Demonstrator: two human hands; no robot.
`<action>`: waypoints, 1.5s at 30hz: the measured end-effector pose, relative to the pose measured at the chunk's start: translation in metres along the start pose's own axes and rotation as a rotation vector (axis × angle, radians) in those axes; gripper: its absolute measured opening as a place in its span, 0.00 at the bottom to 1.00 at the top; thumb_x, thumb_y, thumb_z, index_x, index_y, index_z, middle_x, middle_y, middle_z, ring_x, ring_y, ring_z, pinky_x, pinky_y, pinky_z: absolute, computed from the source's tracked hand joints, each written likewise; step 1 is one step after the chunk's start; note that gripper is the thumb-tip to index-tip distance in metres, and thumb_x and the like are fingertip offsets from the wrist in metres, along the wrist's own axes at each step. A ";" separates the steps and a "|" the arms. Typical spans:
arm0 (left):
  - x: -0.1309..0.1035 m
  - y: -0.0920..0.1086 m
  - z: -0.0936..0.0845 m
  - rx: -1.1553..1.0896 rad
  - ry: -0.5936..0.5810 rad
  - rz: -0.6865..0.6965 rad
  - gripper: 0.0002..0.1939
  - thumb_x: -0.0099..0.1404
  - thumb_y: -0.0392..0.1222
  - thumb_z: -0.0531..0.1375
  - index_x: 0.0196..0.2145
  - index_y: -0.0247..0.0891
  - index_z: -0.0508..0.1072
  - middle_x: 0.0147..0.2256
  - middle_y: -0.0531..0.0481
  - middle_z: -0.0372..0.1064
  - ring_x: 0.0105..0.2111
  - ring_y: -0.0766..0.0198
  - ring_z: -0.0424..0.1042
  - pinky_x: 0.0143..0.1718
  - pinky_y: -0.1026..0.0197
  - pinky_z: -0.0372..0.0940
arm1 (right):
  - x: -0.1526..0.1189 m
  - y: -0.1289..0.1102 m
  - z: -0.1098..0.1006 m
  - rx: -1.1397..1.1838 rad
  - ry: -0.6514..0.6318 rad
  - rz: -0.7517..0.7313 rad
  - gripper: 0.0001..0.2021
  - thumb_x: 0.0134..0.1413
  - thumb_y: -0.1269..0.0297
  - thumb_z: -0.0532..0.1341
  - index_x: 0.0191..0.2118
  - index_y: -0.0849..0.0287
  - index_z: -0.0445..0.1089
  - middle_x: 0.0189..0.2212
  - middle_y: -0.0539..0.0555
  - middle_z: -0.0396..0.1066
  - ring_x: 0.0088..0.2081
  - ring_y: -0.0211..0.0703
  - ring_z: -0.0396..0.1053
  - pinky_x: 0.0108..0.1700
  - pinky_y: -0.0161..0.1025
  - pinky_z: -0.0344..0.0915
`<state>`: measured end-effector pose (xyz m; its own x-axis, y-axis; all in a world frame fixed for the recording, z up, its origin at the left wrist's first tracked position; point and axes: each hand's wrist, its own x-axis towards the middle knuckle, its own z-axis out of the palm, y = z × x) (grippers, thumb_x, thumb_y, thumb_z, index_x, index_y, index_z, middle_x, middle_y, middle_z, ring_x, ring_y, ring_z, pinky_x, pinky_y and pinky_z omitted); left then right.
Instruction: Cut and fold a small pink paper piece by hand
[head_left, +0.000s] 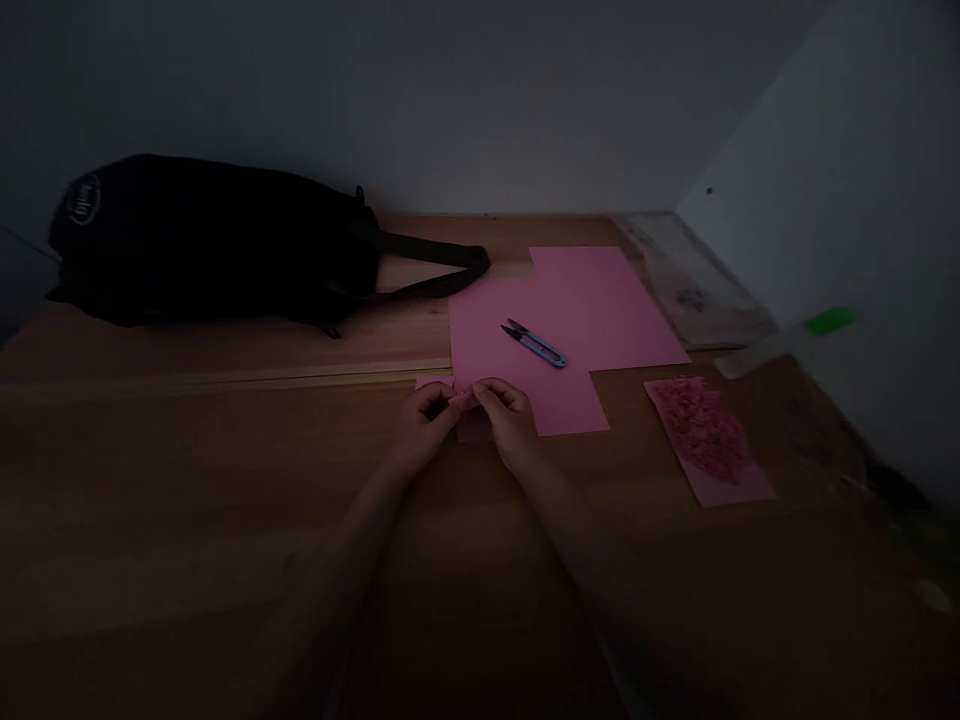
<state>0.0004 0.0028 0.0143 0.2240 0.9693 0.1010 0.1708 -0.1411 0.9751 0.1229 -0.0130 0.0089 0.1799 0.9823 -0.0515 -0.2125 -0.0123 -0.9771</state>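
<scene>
Between my two hands is a small piece of pink paper, pinched at both sides. My left hand has thumb and forefinger closed on its left side. The fingers of my right hand are closed on its right side. Beneath and beyond the hands lie large sheets of pink paper, overlapping on the wooden table. A pair of thread snips with blue-grey handles rests on the pink sheets, blades toward the upper left. Fine detail of the held piece is lost in the dim light.
A black bag lies at the back left of the table, its strap reaching toward the paper. At right, shredded pink bits are heaped on a small pink sheet. A green-tipped object is near the right wall.
</scene>
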 end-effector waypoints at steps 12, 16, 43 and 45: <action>0.000 0.000 -0.001 -0.037 0.018 -0.038 0.08 0.53 0.42 0.59 0.21 0.37 0.67 0.21 0.55 0.62 0.24 0.69 0.61 0.28 0.66 0.56 | 0.000 0.002 0.001 -0.009 -0.009 -0.018 0.07 0.42 0.61 0.62 0.22 0.58 0.68 0.21 0.47 0.68 0.27 0.35 0.64 0.32 0.33 0.61; 0.000 0.001 -0.002 -0.061 0.011 -0.054 0.07 0.52 0.41 0.59 0.22 0.36 0.67 0.22 0.56 0.61 0.25 0.69 0.61 0.28 0.66 0.56 | 0.000 0.002 0.001 -0.022 -0.003 -0.017 0.07 0.42 0.60 0.61 0.23 0.58 0.68 0.22 0.47 0.68 0.27 0.36 0.64 0.33 0.33 0.61; 0.001 0.002 -0.001 -0.053 0.009 -0.051 0.08 0.52 0.43 0.58 0.21 0.37 0.67 0.21 0.55 0.60 0.24 0.69 0.59 0.27 0.66 0.55 | 0.001 0.003 0.000 -0.083 -0.023 -0.063 0.08 0.44 0.60 0.61 0.23 0.58 0.67 0.22 0.48 0.67 0.28 0.37 0.64 0.33 0.34 0.61; 0.001 0.002 -0.001 -0.052 0.010 -0.055 0.08 0.52 0.43 0.58 0.21 0.37 0.67 0.20 0.56 0.60 0.23 0.69 0.59 0.27 0.66 0.54 | 0.001 0.004 -0.001 -0.081 -0.020 -0.058 0.08 0.44 0.60 0.61 0.23 0.58 0.67 0.22 0.48 0.67 0.28 0.37 0.64 0.32 0.34 0.61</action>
<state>0.0003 0.0032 0.0168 0.2058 0.9774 0.0491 0.1322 -0.0775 0.9882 0.1230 -0.0124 0.0052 0.1699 0.9854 0.0095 -0.1233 0.0309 -0.9919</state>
